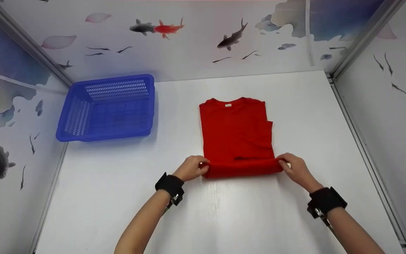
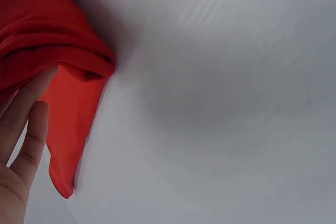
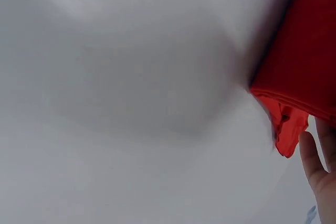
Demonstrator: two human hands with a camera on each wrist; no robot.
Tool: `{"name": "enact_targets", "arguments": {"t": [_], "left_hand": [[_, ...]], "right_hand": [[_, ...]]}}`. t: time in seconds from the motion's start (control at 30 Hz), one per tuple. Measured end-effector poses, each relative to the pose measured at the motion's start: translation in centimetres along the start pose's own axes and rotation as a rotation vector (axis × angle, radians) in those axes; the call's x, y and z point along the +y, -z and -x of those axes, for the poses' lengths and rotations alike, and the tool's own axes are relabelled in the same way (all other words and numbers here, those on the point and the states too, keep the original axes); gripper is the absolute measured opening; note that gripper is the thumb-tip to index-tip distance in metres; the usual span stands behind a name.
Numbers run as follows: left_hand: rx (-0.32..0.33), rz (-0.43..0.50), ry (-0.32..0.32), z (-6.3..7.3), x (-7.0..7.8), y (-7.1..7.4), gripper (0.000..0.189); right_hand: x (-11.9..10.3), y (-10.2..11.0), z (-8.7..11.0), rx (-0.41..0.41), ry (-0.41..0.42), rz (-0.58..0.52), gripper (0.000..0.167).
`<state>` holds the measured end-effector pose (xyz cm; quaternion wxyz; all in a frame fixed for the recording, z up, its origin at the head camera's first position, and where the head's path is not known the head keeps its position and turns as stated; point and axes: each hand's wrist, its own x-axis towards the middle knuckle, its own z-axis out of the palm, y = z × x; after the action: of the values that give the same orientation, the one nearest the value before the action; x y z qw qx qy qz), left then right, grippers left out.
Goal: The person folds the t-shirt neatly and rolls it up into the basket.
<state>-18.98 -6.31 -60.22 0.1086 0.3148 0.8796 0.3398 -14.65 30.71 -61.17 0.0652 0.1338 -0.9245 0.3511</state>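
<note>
A red T-shirt (image 1: pixel 236 130) lies on the white table, its neckline with a small white label pointing away from me. The sides are tucked in, and the near end is turned up into a thick band. At that band's left end my left hand (image 1: pixel 191 168) pinches the fabric; the left wrist view shows the fingers (image 2: pixel 32 129) at the layered edge. My right hand (image 1: pixel 295 170) pinches the band's right end between thumb and fingers. In the right wrist view only part of this hand (image 3: pixel 323 166) shows, beneath the folded layers.
A blue plastic basket (image 1: pixel 118 135) with perforated sides stands at the back left of the white table (image 1: pixel 203 218). Walls printed with fish enclose the table at the back, left and right. Both wrists wear black straps.
</note>
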Motion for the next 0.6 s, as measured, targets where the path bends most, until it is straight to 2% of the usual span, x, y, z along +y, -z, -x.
{"name": "enact_targets", "arguments": {"t": [0.13, 0.27, 0.33, 0.43, 0.53, 0.6], "left_hand": [[0.069, 0.007, 0.13, -2.1, -0.7, 0.3, 0.02], [0.164, 0.006, 0.279, -3.8, -1.4, -0.2, 0.022], [0.228, 0.013, 0.331, -4.4, -1.6, -0.7, 0.022], [0.3, 0.026, 0.381, -4.8, -1.7, -1.5, 0.023], [0.324, 0.008, 0.402, -4.8, -1.7, -2.2, 0.024], [0.325, -0.037, 0.408, -4.8, -1.8, -2.8, 0.025]], "right_hand": [[0.5, -0.1, -3.3, -0.039, -0.102, -0.036, 0.012], [1.0, -0.9, -5.7, -0.062, -0.158, -0.024, 0.016], [1.2, -1.4, -6.5, -0.072, -0.176, -0.018, 0.019], [1.5, -1.9, -7.2, -0.115, -0.214, -0.025, 0.025], [1.8, -2.2, -7.4, -0.17, -0.249, -0.024, 0.032], [2.0, -2.4, -7.5, -0.199, -0.261, -0.014, 0.035]]}}
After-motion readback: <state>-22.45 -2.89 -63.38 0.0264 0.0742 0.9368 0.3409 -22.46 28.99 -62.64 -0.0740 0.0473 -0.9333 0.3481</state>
